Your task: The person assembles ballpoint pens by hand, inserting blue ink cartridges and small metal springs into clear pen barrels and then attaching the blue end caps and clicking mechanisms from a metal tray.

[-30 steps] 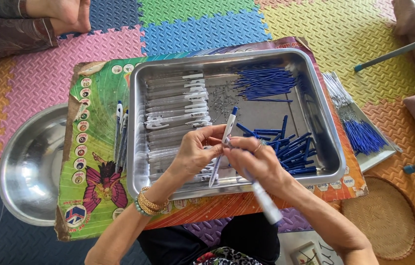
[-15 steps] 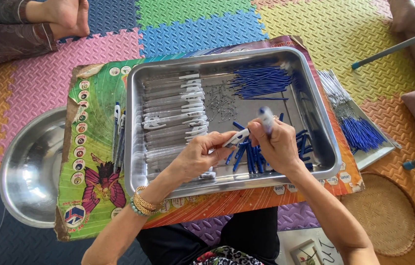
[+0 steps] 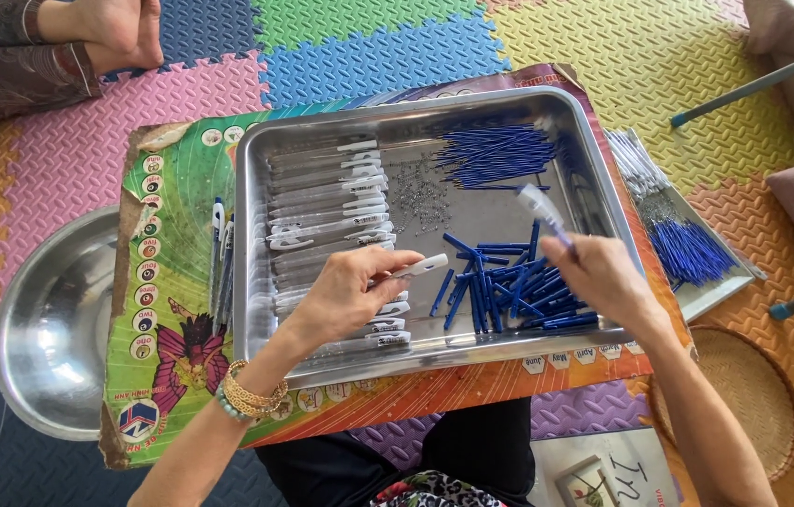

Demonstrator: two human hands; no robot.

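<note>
Over the steel tray [image 3: 256, 282], left hand [image 3: 345, 291] fingers pinching a clear pen barrel [image 3: 416, 269], right hand [image 3: 603, 272] apparently gripping another [image 3: 540, 207]

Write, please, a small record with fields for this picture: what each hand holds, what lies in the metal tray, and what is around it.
Left hand: holds a clear pen barrel with white clip, over the tray
Right hand: holds a clear pen tube, tilted upward, above the short blue parts
Metal tray: rows of clear barrels at left, small metal springs in the middle, thin blue refills at top right, short blue parts at bottom right
Under the tray: colourful printed board
Left of the board: round steel bowl
Right of the tray: smaller tray with more refills
Floor: coloured foam mats
</note>
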